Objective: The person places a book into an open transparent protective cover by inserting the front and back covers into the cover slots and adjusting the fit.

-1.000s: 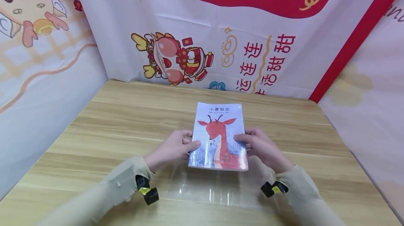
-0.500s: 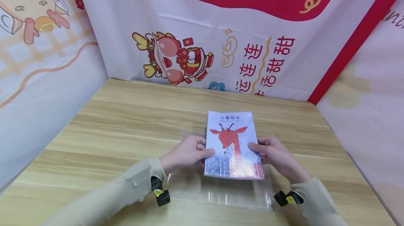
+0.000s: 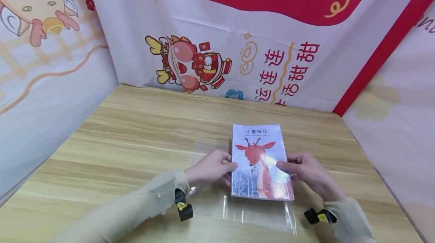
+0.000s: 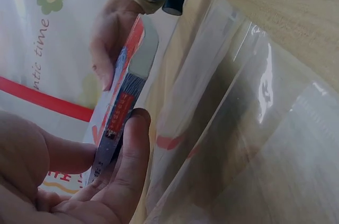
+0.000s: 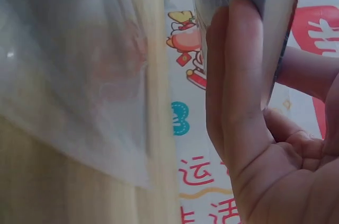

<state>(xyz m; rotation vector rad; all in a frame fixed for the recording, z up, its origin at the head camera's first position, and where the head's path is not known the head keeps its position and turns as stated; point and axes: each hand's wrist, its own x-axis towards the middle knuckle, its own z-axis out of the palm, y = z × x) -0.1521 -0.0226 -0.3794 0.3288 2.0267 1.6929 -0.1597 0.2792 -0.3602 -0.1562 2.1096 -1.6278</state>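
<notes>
A thin book (image 3: pixel 259 163) with a red deer on a pale blue cover is held between both hands, cover up, above the table. My left hand (image 3: pixel 212 167) grips its left edge, thumb on the cover and fingers beneath. On the opposite edge, my right hand (image 3: pixel 307 171) pinches it the same way. In the left wrist view the book (image 4: pixel 119 99) shows its spine side, raised off the surface. Under it lies a clear plastic sleeve (image 3: pixel 238 213), partly hidden by the book and the left hand. The right wrist view shows fingers (image 5: pixel 243 75) against the back of the book.
The wood-grain table (image 3: pixel 136 137) extends to the left and behind the book. A printed cloth (image 3: pixel 204 16) with red lettering hangs along the back edge, and white patterned cloths (image 3: pixel 54 69) stand at the sides. A black wrist camera (image 3: pixel 183 207) sits on the left sleeve.
Both hands have carried the book to the right and nearer the person in the head view. The grip looks the same. More of the plastic sleeve's left part shows now.
</notes>
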